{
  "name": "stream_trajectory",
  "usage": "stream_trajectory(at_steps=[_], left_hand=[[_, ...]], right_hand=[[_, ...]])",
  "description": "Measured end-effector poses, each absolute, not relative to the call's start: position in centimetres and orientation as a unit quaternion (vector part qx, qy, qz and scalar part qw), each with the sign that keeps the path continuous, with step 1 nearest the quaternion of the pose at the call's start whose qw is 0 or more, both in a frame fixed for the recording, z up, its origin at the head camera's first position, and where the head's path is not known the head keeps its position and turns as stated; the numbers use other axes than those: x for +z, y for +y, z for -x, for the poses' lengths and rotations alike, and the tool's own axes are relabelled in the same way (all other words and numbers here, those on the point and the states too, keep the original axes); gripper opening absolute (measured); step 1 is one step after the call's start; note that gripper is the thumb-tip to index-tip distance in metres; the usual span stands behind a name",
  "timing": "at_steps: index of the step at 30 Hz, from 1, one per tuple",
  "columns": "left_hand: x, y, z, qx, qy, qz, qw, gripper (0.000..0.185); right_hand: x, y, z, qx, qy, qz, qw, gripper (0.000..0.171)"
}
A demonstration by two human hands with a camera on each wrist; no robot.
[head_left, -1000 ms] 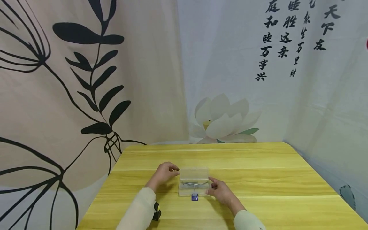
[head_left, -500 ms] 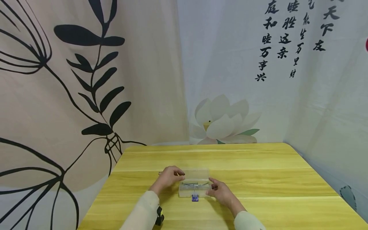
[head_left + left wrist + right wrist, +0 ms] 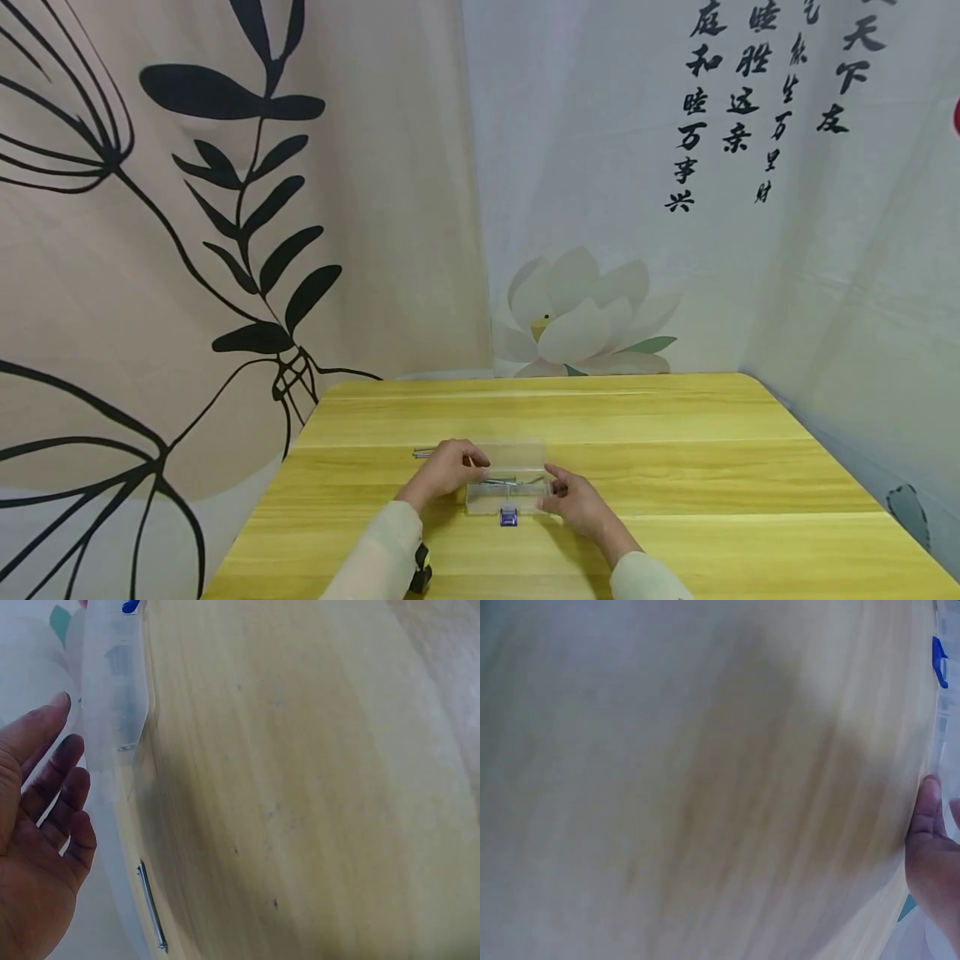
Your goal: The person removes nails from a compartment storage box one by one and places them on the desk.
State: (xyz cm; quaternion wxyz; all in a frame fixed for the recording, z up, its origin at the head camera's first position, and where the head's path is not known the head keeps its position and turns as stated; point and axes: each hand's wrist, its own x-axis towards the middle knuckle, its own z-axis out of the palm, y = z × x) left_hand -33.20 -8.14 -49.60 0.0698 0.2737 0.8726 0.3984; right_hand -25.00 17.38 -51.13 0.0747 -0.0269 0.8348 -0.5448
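A clear plastic box [image 3: 486, 502] with a blue latch [image 3: 508, 517] stands on the table, its lid [image 3: 517, 455] raised at the back. Thin metal rods [image 3: 513, 482] lie inside it. My left hand [image 3: 447, 468] reaches over the box's left end, fingers loosely bent with nothing between them in the left wrist view. Behind that hand, more thin metal rods [image 3: 422, 452] lie on the tabletop; one metal rod [image 3: 152, 907] shows up closer in the left wrist view. My right hand [image 3: 577, 500] holds the box's right end between thumb and fingers.
The wood-grain table [image 3: 720, 483] spreads around the box on both sides. A black strap-like device [image 3: 421, 568] is at my left sleeve. Behind the table hangs a printed curtain [image 3: 405, 208] with plants and writing.
My left hand has moved right and slightly nearer, from beside the lid to over the box's left end. The rods on the table have come into sight behind it. My right hand stays put.
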Motion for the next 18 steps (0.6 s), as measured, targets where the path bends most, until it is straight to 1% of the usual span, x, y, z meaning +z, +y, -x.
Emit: stream_trajectory(at_steps=[6, 18], left_hand=[[-49.8, -8.0, 33.27, 0.393, 0.875, -0.273, 0.069, 0.012], [-49.82, -7.7, 33.51, 0.399, 0.871, -0.267, 0.1, 0.009]], right_hand=[[-50.95, 17.43, 24.92, -0.549, 0.833, 0.023, 0.074, 0.07], [-51.12, 17.4, 24.92, -0.551, 0.831, 0.029, 0.069, 0.069]])
